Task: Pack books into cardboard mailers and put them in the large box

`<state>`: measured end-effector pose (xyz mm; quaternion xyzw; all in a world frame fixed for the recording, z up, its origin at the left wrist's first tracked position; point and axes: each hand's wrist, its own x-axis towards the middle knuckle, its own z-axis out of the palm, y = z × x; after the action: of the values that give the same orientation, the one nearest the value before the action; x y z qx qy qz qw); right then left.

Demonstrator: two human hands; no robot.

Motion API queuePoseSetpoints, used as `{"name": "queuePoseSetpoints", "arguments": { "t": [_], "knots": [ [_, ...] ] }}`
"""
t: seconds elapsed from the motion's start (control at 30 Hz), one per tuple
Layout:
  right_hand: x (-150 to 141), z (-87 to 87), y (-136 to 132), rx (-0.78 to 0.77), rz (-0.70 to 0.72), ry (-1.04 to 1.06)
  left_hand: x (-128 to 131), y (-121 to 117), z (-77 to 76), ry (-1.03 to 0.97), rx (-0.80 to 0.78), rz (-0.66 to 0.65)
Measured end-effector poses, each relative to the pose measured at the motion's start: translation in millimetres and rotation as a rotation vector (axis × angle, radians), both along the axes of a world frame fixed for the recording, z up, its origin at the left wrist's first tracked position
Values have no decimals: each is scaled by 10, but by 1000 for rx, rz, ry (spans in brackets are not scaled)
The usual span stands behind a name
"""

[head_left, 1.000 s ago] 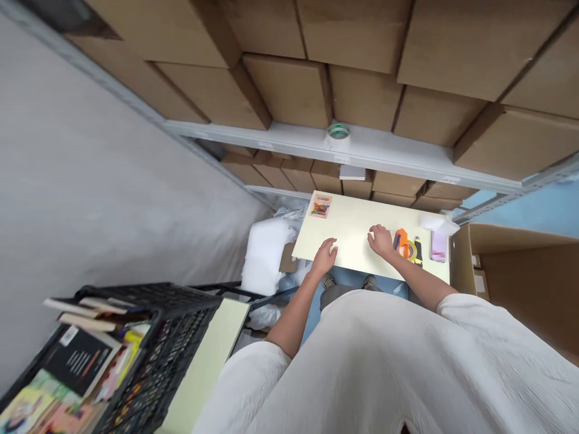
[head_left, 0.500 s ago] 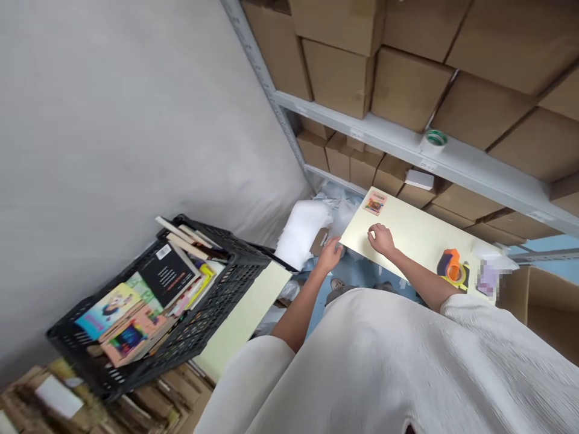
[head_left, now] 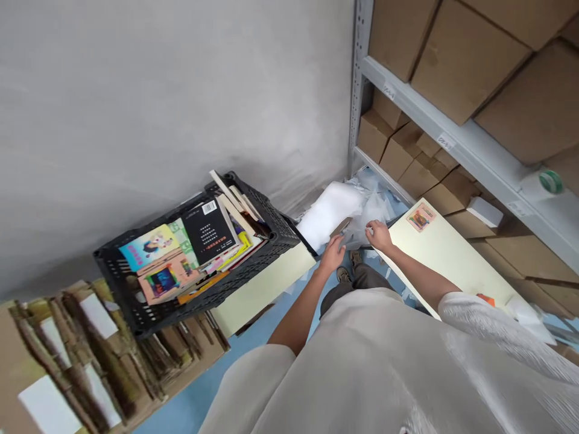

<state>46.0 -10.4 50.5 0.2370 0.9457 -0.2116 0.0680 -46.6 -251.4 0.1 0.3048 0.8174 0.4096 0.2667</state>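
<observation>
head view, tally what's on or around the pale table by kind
Bare hands at the clear plastic wrap: 2, left hand and right hand
Small colourful card on the pale yellow table: 1
Black plastic crate of books: 1
Green-cored tape roll on the grey shelf: 1
Total: 5

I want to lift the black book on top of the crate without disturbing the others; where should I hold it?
Grip the black book by its right long edge, coming from above on the table side. It lies tilted on the pile in the black crate, that edge raised and exposed.
</observation>
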Motion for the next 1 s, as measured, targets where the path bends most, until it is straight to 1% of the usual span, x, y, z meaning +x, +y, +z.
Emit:
{"name": "queuePoseSetpoints", "arguments": {
  "t": [0.1, 0.17, 0.23, 0.33, 0.4, 0.47, 0.6, 0.73, 0.8, 0.87, 0.93, 1.0],
  "knots": [
    [-330, -222, 145, -31, 36, -37, -93, 20, -98, -30, -26, 60],
    [-569, -411, 260, -62, 46, -60, -169, 66, -169, -48, -48, 100],
    [-817, -644, 388, -87, 43, -84, -263, 138, -264, -72, -74, 142],
    [-1179, -1080, 596, -95, 14, -139, -435, 294, -479, -112, -105, 199],
    [-1394, -1414, 734, -100, -19, -171, -559, 419, -674, -132, -116, 231],
    [-1577, -1760, 863, -115, -48, -186, -675, 548, -902, -146, -122, 252],
    [-1879, -2431, 1083, -140, -85, -240, -849, 773, -1405, -182, -147, 262],
    [-2174, -3044, 1241, -133, -94, -314, -940, 923, -1918, -192, -150, 262],
    [-2318, -3326, 1287, -118, -102, -326, -959, 972, -2154, -188, -144, 273],
    [-2443, -3585, 1307, -88, -120, -321, -965, 1006, -2358, -188, -143, 281],
    [-2537, -3810, 1305, -51, -149, -310, -961, 1026, -2520, -195, -142, 280],
    [-2598, -3990, 1290, -27, -174, -294, -953, 1032, -2631, -211, -143, 275]
  ]
}}
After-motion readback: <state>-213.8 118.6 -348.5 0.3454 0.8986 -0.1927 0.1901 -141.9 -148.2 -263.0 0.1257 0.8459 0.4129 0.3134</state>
